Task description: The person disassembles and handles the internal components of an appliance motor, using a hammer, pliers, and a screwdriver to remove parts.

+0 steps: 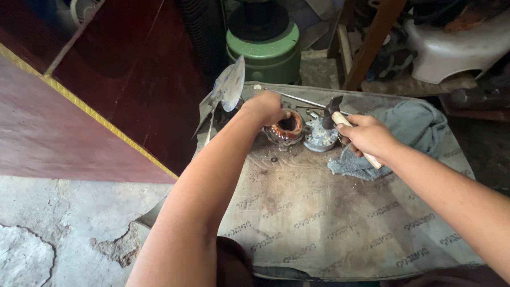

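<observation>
My left hand (265, 108) grips the near side of a round motor stator with copper windings (288, 126) resting on the worn tabletop (319, 212). My right hand (366, 137) is closed around the pale wooden handle of a small hammer (333, 110), whose dark head hangs just above a silver metal motor cover (320, 137) lying right of the stator. A thin metal rod (300, 98) lies behind both parts.
A grey rag (414, 127) lies at the right of the table. A grey fan blade (229, 87) leans at the table's far left corner. Beyond stand a green cylindrical base (264, 53), a white plastic stool (451, 48) and a wooden leg (372, 42). Dark red cabinet (106, 95) stands left; cracked concrete floor (64, 228) lies below.
</observation>
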